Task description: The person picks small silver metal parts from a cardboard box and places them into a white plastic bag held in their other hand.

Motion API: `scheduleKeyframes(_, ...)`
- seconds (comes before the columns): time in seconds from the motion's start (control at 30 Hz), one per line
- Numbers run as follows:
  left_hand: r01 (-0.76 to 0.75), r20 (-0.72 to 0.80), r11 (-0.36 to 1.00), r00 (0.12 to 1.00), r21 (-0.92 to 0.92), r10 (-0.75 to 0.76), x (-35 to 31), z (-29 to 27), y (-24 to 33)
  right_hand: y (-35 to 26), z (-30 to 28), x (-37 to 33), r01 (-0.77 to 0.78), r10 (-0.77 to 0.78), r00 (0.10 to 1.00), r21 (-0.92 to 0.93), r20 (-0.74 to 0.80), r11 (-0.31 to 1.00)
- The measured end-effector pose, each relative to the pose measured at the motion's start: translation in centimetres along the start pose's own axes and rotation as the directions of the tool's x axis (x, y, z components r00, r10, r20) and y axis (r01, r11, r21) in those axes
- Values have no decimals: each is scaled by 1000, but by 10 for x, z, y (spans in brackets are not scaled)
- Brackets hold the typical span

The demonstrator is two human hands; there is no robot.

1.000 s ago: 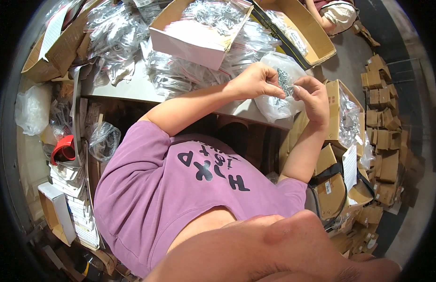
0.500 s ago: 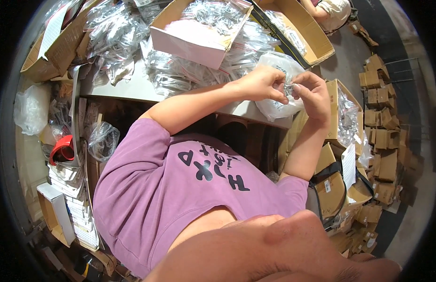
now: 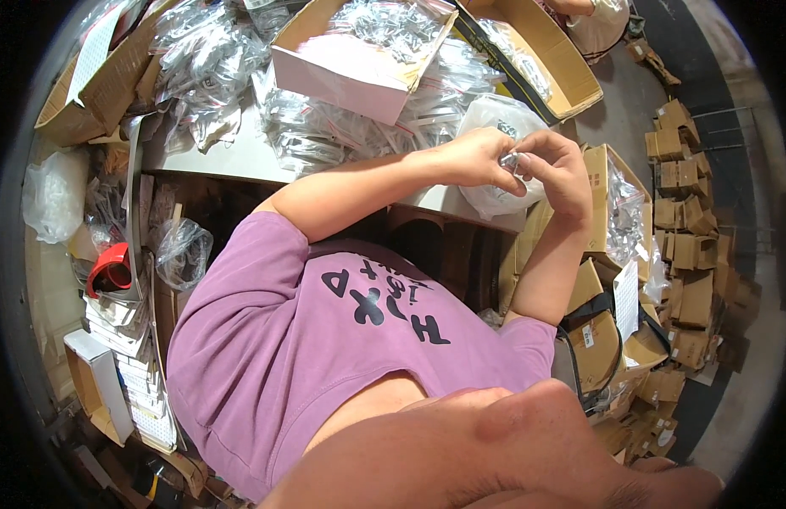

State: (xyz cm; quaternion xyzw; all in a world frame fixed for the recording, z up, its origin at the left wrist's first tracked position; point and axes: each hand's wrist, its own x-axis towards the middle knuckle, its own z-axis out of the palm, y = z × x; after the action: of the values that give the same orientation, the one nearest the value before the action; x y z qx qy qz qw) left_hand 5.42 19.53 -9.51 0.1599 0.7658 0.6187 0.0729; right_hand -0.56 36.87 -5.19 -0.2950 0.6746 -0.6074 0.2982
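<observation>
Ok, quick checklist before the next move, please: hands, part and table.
1. Small metal part in the right hand: ok, pinched between thumb and finger.
2. Left hand also has a grip on it: cannot tell, its fingers hide the contact.
3. White plastic bag near both hands: ok, partly behind them in view.
4. Table free of clutter: not ok, piled clear packets cover much of it.
</observation>
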Motion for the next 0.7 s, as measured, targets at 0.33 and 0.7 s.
scheduleKeyframes(0.33, 4, -14, 985, 1000, -171, -6, 1, 4, -9, -1, 3, -2, 14, -15, 1000, -34, -25, 999)
scheduleKeyframes(0.7, 8, 31, 948, 1000, -317, 2, 5, 4, -13, -8, 10, -4, 29, -30, 999, -73, -24, 997)
